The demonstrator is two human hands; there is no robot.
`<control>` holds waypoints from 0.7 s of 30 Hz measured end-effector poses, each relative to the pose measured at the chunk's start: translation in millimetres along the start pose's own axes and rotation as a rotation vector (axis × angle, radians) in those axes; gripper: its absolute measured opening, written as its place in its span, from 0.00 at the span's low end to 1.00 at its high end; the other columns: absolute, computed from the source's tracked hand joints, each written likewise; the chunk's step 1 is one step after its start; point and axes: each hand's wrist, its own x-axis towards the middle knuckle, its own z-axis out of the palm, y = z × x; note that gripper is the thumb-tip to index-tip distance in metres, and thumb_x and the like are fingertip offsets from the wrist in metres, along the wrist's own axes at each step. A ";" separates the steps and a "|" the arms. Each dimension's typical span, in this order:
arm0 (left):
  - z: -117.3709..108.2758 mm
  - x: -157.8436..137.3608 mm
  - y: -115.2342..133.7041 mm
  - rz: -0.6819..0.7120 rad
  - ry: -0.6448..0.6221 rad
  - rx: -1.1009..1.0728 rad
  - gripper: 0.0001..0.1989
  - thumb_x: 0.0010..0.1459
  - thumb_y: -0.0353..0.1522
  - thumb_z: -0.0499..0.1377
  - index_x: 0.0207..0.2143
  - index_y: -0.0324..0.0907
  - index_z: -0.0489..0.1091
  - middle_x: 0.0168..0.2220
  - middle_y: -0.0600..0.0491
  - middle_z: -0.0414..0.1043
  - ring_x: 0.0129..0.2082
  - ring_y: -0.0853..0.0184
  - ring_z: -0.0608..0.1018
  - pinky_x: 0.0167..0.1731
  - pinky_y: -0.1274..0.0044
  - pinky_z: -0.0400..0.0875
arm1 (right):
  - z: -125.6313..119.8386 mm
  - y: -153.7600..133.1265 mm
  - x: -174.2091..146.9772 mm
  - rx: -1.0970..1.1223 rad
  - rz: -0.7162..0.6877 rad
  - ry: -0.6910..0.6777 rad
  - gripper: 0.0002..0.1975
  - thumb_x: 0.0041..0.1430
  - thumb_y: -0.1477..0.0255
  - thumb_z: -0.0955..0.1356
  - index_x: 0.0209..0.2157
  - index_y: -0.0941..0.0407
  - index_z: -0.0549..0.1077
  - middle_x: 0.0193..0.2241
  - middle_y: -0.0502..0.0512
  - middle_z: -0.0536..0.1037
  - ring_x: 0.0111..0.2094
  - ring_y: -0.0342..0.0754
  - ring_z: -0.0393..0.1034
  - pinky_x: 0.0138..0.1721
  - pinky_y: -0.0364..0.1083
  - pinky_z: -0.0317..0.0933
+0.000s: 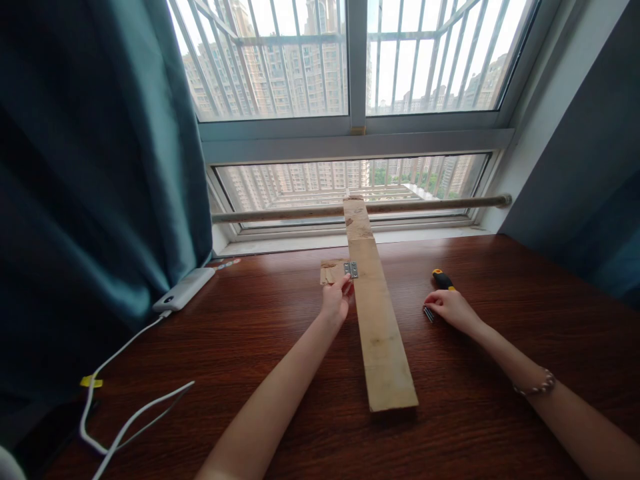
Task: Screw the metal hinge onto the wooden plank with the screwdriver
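A long wooden board (383,327) runs away from me across the tabletop, its far end resting against the round rail by the window. A small metal hinge (351,270) lies across the board's left edge and a short wooden piece (331,273) beside it. My left hand (337,300) is closed at the hinge's near edge, fingertips gripping it by the board. To the right, my right hand (453,311) pinches at several small screws (429,314) on the table. Just beyond that hand lies a yellow-and-black screwdriver (441,279), partly hidden by it.
A white power bank (185,291) with a white cable (125,345) sits at the left, against a dark curtain (100,167). The round rail (425,205) crosses before the barred window. Reddish-brown wood forms the tabletop (280,427).
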 end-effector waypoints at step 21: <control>-0.4 -1.7 -0.1 -0.005 -0.020 -0.006 0.08 0.43 0.18 0.59 0.24 0.37 0.66 0.21 0.56 0.72 0.19 0.74 0.73 0.23 0.81 0.66 | -7.4 5.6 1.6 -0.114 0.180 0.131 0.08 0.43 0.67 0.65 0.23 0.53 0.76 0.24 0.51 0.78 0.29 0.49 0.72 0.31 0.43 0.60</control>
